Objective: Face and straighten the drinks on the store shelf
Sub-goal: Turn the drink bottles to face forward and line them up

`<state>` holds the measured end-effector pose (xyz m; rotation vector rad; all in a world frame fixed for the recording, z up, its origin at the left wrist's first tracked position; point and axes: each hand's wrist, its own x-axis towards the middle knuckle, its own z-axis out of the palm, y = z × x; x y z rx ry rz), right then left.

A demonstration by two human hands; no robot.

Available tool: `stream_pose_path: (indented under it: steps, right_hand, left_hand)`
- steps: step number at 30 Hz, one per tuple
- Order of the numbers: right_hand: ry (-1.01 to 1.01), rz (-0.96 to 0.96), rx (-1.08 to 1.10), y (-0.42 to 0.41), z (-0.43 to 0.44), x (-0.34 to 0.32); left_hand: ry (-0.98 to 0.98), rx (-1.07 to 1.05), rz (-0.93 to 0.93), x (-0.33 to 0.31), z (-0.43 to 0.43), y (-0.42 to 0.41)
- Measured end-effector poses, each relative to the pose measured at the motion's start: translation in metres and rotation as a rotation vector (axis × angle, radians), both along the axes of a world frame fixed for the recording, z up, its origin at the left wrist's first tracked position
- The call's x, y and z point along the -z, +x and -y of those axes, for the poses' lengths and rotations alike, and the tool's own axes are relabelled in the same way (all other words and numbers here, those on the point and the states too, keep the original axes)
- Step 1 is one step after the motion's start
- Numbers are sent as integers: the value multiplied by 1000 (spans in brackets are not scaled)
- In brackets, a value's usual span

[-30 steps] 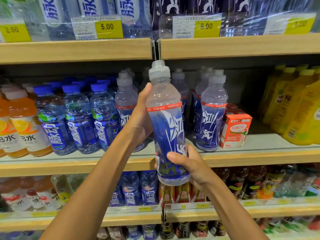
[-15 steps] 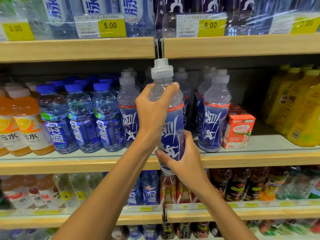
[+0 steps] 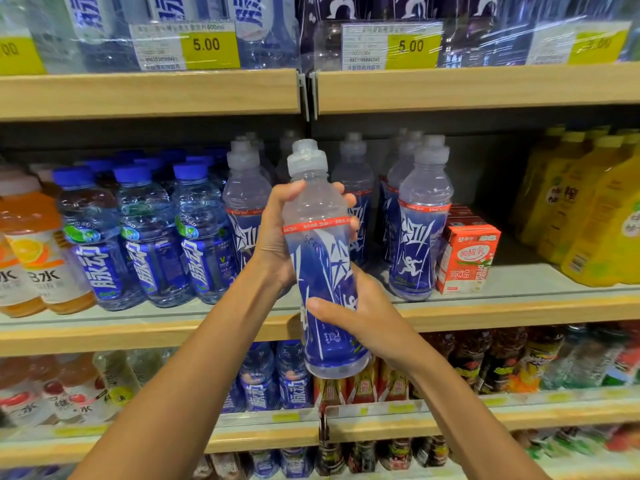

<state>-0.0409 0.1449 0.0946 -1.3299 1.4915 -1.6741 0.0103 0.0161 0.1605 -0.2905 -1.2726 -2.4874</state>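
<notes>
- Currently: the middle shelf [image 3: 519,311] crosses frame centre and carries shelved sports bottles [image 3: 420,237] in rows. There appears to be a front gap behind the hands.
- The held sports bottle [image 3: 322,258] is off the shelf at frame centre, slightly tilted, with its logo turned partly aside.
- The left hand [image 3: 275,244] curls round its clear shoulder. The right hand [image 3: 362,318] wraps the lower label, thumb across the front.
- Judged step: facing this bottle. The next move calls for twisting the logo forward and seating it upright, flush with its neighbours.

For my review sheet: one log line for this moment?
bottle: tilted, off shelf | left hand: grips upper half | right hand: grips lower half
</notes>
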Motion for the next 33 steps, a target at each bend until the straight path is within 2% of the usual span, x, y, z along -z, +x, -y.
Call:
stream_pose_path:
  steps: [4, 8, 11, 12, 15, 18, 20, 22, 26, 30, 33]
  right_hand:
    - [-52, -60, 85, 2, 1, 7]
    - [-92, -101, 257, -7, 7, 14]
    - [-108, -158, 400, -19, 14, 18]
    - [-116, -176, 440, -23, 16, 19]
    - [-137, -218, 545, -34, 24, 23]
    - [-126, -230, 604, -42, 34, 28]
    - [-126, -230, 629, -46, 41, 29]
    - [-117, -242, 647, -48, 49, 28]
    - [-74, -305, 685, -48, 63, 26]
    - [-13, -383, 762, -44, 65, 29]
    - [-42, -448, 888, -37, 55, 42]
  left_hand:
    - [-145, -43, 18, 1, 3, 1]
    - [-393, -337, 167, 8, 9, 5]
    - [-478, -579, 232, 30, 9, 7]
    - [-574, -678, 229, 41, 9, 11]
    - [-1079, -900, 184, 80, 11, 28]
    - [-1554, -947, 162, 107, 15, 40]
    - [-1900, -989, 75, 116, 20, 42]
    - [-2111, -970, -22, 122, 29, 42]
    - [-2237, -900, -54, 131, 41, 41]
    - [-2240, -902, -86, 135, 45, 39]
    - [-2225, -909, -102, 137, 47, 39]
